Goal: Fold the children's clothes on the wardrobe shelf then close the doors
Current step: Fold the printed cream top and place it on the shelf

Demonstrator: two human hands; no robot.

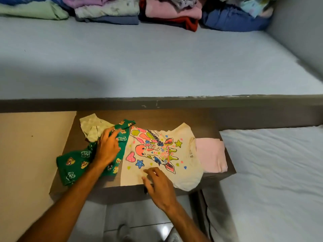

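A cream T-shirt point(185, 165) with a bright giraffe print lies spread flat on the brown lower shelf point(174, 117). My right hand point(157, 186) rests on its near hem, fingers spread. To its left lies a crumpled green printed garment point(73, 165); my left hand point(108, 149) presses flat on it, fingers apart. Behind that sits a pale yellow patterned piece point(90, 126). A folded pink garment point(212, 156) lies at the T-shirt's right.
The grey upper shelf point(157, 63) carries several stacks of folded clothes point(173, 13) along its back. The wardrobe side wall point(300, 32) is at the right. A white mattress point(276, 172) lies right, a beige panel point(29, 154) left, tiled floor point(132, 220) below.
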